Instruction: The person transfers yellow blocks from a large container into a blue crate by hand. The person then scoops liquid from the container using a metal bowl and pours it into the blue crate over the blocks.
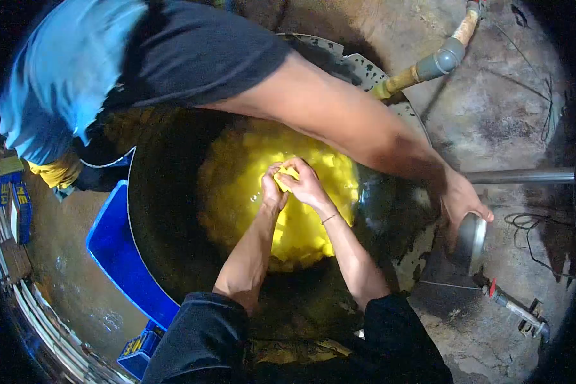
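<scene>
My left hand [272,187] and my right hand [304,185] meet over the middle of a large round dark vat [166,230]. Between them is a small yellow piece [287,179], with the fingers of both hands closed around it; its exact kind I cannot make out. Below my hands, many similar yellow pieces [301,233] lie in the vat's liquid, glowing brightly. A thin band circles my right wrist.
Another person's arm [339,115] reaches across the vat's far side, its hand [464,201] at a round metal object [478,237]. A blue plastic bin [118,249] stands left. Pipes [441,61], a metal bar [525,176] and a red-handled valve [493,288] are right.
</scene>
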A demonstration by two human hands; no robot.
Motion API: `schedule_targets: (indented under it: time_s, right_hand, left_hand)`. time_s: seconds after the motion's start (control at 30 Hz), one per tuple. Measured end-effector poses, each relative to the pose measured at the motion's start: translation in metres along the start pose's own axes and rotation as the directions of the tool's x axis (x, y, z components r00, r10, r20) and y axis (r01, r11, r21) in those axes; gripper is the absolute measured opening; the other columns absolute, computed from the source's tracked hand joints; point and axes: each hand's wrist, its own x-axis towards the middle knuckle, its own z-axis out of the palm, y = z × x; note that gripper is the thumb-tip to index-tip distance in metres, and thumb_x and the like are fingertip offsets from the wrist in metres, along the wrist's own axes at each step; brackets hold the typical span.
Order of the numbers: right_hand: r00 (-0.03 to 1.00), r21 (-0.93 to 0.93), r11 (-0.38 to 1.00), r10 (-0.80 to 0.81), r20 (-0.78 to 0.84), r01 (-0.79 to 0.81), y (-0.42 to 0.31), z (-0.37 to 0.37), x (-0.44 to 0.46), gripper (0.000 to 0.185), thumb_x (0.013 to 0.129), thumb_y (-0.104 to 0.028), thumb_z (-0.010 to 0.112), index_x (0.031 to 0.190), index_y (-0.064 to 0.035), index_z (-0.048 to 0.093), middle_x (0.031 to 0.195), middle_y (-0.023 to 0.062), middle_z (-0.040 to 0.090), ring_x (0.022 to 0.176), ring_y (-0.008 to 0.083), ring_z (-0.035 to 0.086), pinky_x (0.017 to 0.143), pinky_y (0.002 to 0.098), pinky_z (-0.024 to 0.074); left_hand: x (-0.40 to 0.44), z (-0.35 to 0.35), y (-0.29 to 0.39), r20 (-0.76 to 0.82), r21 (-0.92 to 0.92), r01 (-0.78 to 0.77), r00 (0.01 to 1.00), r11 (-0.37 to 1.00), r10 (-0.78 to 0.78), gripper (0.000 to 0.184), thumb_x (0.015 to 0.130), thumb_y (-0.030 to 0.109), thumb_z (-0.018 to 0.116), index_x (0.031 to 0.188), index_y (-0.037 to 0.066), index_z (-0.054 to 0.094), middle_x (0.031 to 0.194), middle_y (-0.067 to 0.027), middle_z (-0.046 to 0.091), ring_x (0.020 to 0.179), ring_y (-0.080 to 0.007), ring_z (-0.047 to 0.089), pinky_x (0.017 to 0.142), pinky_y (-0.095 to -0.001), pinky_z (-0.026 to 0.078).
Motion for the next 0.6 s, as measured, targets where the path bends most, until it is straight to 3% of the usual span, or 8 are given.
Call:
schedule_targets:
  time_s: [0.07,0.13,0.2,0.23,0.33,0.47,0.57,0.6]
  right_hand:
    - [0.935,-0.516,0.833,-0.319,-0.155,0.199,-0.008,0.006,-0.003,0.039,0.082,-0.020,0.064,0.112,0.0016,0.051,0.109,0.0155,0.059,0.106,0.0253,0.053,0.092,0.0373,0.0403]
    - [0.922,-0.578,0.791,-0.350,-0.163,0.198,-0.003,0.017,-0.003,0.040,0.087,-0.029,0.056,0.112,0.0018,0.053,0.112,0.0178,0.059,0.105,0.0263,0.053,0.092,0.0386,0.0396]
    - [0.964,-0.006,0.980,0.198,0.178,-0.200,-0.006,0.005,0.005,0.042,0.091,-0.035,0.049,0.111,0.0016,0.055,0.115,0.0185,0.058,0.104,0.0267,0.054,0.091,0.0384,0.0402]
    - [0.993,0.093,0.992,0.096,-0.062,-0.090,0.017,0.013,0.012,0.037,0.092,-0.030,0.047,0.109,0.0003,0.057,0.108,0.0162,0.061,0.100,0.0264,0.055,0.089,0.0387,0.0415]
    - [0.962,-0.398,0.879,0.204,-0.182,-0.262,0.062,0.007,-0.015,0.032,0.084,-0.026,0.053,0.103,-0.0022,0.060,0.101,0.0206,0.062,0.097,0.0349,0.057,0.083,0.0407,0.0442]
    - [0.911,-0.816,0.437,-0.332,0.244,0.378,0.197,0.056,-0.076,0.027,0.072,-0.020,0.061,0.093,-0.0035,0.062,0.093,0.0237,0.062,0.089,0.0412,0.058,0.079,0.0448,0.0475]
    - [0.979,-0.555,0.824,0.005,0.205,0.112,0.155,0.059,-0.076,0.035,0.063,-0.018,0.067,0.094,-0.0032,0.063,0.089,0.0210,0.064,0.088,0.0396,0.059,0.082,0.0420,0.0477]
    - [0.893,-0.620,0.653,-0.402,0.202,0.435,0.245,0.072,-0.065,0.031,0.063,-0.018,0.069,0.090,-0.0036,0.064,0.085,0.0203,0.064,0.083,0.0387,0.060,0.079,0.0423,0.0487]
  left_hand:
    - [-0.001,0.006,-0.006,0.169,-0.002,-0.064,0.984,0.998,0.063,0.028,0.086,0.026,0.037,0.099,0.006,0.051,0.091,-0.0093,0.056,0.087,-0.0234,0.056,0.077,-0.0364,0.049]
    - [-0.014,0.013,-0.002,0.065,-0.118,-0.125,0.989,0.985,0.133,0.029,0.086,0.028,0.036,0.096,0.006,0.052,0.092,-0.0103,0.057,0.086,-0.0233,0.057,0.078,-0.0372,0.050]
    - [-0.022,0.019,0.015,0.062,-0.280,0.029,0.998,0.960,-0.012,0.026,0.083,0.026,0.038,0.089,0.007,0.054,0.094,-0.0135,0.059,0.086,-0.0281,0.058,0.077,-0.0433,0.051]
    - [-0.024,0.018,0.022,0.053,-0.270,-0.002,0.998,0.963,0.017,0.027,0.083,0.025,0.038,0.091,0.006,0.054,0.094,-0.0141,0.059,0.086,-0.0295,0.058,0.076,-0.0453,0.052]
    - [-0.026,0.015,0.045,0.121,-0.155,0.003,0.993,0.988,0.016,0.041,0.082,0.031,0.038,0.106,0.003,0.055,0.108,-0.0154,0.057,0.099,-0.0314,0.056,0.081,-0.0466,0.050]
    - [-0.034,0.052,0.064,0.285,-0.143,0.084,0.958,0.986,-0.040,0.036,0.078,0.023,0.040,0.104,0.002,0.055,0.107,-0.0180,0.057,0.102,-0.0331,0.054,0.084,-0.0477,0.049]
    - [-0.076,0.105,0.075,0.390,-0.119,0.093,0.920,0.989,-0.040,0.032,0.076,0.019,0.047,0.101,0.002,0.056,0.106,-0.0178,0.057,0.100,-0.0330,0.054,0.084,-0.0489,0.049]
    - [-0.090,0.120,0.081,0.451,-0.119,0.100,0.892,0.988,-0.036,0.030,0.075,0.018,0.048,0.100,0.002,0.056,0.105,-0.0175,0.058,0.099,-0.0330,0.054,0.084,-0.0492,0.049]
